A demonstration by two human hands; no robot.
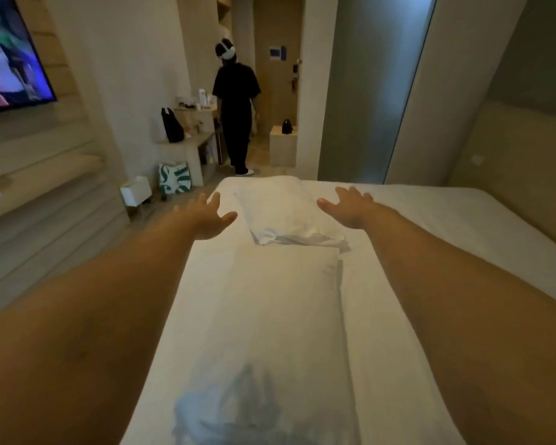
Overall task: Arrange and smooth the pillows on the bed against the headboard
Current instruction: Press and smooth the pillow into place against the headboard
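Two white pillows lie end to end on the white bed (pixel 446 226). The near pillow (pixel 270 316) stretches from below me toward the middle. The far pillow (pixel 286 210) lies beyond it, its near end rumpled and overlapping the first. My left hand (pixel 206 216) is stretched out with fingers spread, just left of the far pillow and apart from it. My right hand (pixel 350 207) is spread the same way just right of that pillow, over the sheet. Neither hand holds anything. The padded beige headboard (pixel 520 175) runs along the right side.
A person in black clothes with a white headset (pixel 236 107) stands in the hallway beyond the bed. A wall TV (pixel 10 59) is on at the left. A white bin (pixel 135 191), a patterned bag (pixel 174 178) and a low shelf unit (pixel 190 149) stand left of the bed.
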